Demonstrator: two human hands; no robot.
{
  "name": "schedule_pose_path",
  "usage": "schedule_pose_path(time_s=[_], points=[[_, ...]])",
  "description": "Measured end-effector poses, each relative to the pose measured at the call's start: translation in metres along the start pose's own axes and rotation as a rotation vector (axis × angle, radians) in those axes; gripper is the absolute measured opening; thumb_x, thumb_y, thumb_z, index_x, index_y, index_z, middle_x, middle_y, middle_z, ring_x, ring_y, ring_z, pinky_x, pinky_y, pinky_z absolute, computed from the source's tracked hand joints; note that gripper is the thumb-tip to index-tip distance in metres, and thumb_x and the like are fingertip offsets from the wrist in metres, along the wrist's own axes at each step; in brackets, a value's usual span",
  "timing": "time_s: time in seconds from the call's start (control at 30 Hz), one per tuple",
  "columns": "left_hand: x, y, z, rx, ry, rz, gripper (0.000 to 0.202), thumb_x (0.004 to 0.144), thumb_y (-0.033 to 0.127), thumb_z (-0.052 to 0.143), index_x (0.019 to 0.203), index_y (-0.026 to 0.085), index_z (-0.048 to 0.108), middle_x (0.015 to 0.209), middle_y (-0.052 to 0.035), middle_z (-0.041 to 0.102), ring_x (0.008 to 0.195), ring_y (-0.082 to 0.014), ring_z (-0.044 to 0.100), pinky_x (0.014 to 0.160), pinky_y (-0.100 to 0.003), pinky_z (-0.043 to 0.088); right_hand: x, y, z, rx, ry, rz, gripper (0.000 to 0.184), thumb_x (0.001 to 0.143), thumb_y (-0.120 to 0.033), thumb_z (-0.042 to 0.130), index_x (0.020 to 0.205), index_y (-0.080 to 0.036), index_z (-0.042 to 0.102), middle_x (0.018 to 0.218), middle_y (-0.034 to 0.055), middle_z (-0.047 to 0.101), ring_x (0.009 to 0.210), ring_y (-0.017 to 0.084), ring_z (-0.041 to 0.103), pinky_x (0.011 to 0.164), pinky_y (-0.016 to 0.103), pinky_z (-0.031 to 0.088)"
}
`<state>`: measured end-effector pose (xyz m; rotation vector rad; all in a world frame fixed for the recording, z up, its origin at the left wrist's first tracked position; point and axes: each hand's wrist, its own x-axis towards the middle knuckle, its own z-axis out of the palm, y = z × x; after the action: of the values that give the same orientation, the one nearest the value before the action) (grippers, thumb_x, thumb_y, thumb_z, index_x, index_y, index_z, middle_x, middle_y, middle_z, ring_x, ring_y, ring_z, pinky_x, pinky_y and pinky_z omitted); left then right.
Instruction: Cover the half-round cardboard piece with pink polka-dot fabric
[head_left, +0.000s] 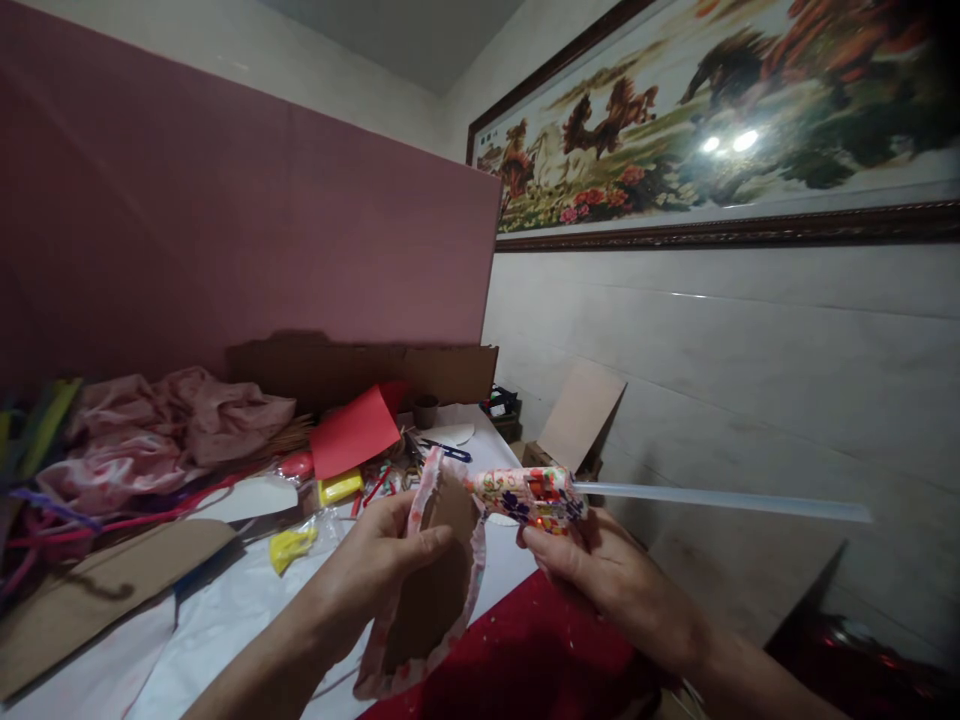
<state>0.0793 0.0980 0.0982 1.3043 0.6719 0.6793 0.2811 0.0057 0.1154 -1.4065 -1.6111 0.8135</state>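
My left hand (382, 565) grips a brown cardboard shape (429, 590) edged with pink patterned fabric, holding it upright over the table. My right hand (600, 575) is closed round a hot glue gun (529, 493) with a flowery printed body. A long clear glue stick (720, 500) pokes out of its back toward the right. The gun's nozzle touches the top edge of the cardboard shape.
The table has a white cover (225, 610) and a red sheet (532, 650) near me. Pink cloth (165, 425), red paper (352, 432), cardboard pieces (90, 590), yellow bits and pipe cleaners litter the left. A pink board (247, 220) stands behind; a framed picture (720, 120) hangs right.
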Motion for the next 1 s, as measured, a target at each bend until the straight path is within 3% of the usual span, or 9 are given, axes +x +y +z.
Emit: schedule_pose_path(time_s=[0.17,0.3,0.43,0.63,0.8,1.0], points=[[0.0,0.001,0.002,0.018,0.017,0.01,0.022,0.069,0.028,0.072,0.084,0.013,0.067,0.07,-0.0031,0.068,0.062,-0.0156,0.057,0.059,-0.027,0.038,0.001,-0.002,-0.002,-0.017,-0.048,0.007,0.034,0.09,-0.045,0.049,0.073,-0.02,0.063,0.054,-0.002,0.05,0.057,0.015,0.048,0.063,0.027,0.045],[0.001,0.002,0.003,0.016,0.024,0.006,0.024,0.067,0.03,0.073,0.084,0.014,0.067,0.071,-0.0032,0.068,0.062,-0.0159,0.057,0.059,-0.027,0.038,0.0,-0.008,-0.001,-0.016,-0.01,-0.043,0.027,0.09,-0.042,0.051,0.091,-0.021,0.067,0.082,0.0023,0.065,0.08,0.019,0.058,0.079,0.028,0.046],[0.002,-0.001,0.0,0.059,0.021,-0.01,0.027,0.066,0.035,0.074,0.084,0.015,0.066,0.071,-0.0027,0.068,0.061,-0.0153,0.056,0.056,-0.026,0.037,0.0,-0.008,-0.002,-0.025,-0.011,-0.046,0.03,0.09,-0.041,0.052,0.111,-0.024,0.065,0.107,0.0035,0.066,0.099,0.023,0.058,0.093,0.033,0.043],[0.003,-0.004,-0.002,0.07,0.022,-0.017,0.029,0.065,0.037,0.075,0.08,0.014,0.067,0.068,-0.0014,0.065,0.059,-0.0131,0.054,0.053,-0.024,0.035,-0.001,-0.009,-0.004,-0.051,-0.033,-0.072,0.032,0.09,-0.04,0.051,0.117,-0.026,0.064,0.101,0.0025,0.069,0.094,0.023,0.061,0.092,0.034,0.045],[0.006,-0.004,-0.004,0.054,0.032,-0.009,0.03,0.064,0.039,0.076,0.079,0.014,0.068,0.065,-0.001,0.064,0.056,-0.0125,0.052,0.052,-0.024,0.034,-0.002,-0.01,-0.002,-0.085,-0.007,-0.083,0.033,0.091,-0.041,0.05,0.117,-0.025,0.063,0.11,0.0027,0.067,0.1,0.023,0.06,0.094,0.034,0.044],[0.003,-0.002,-0.006,0.012,0.01,0.002,0.025,0.068,0.034,0.074,0.083,0.015,0.067,0.074,-0.0045,0.069,0.066,-0.0184,0.06,0.063,-0.029,0.04,-0.004,-0.01,-0.002,-0.124,-0.01,-0.105,0.029,0.092,-0.038,0.049,0.114,-0.025,0.063,0.106,0.0011,0.067,0.099,0.022,0.059,0.092,0.031,0.043]])
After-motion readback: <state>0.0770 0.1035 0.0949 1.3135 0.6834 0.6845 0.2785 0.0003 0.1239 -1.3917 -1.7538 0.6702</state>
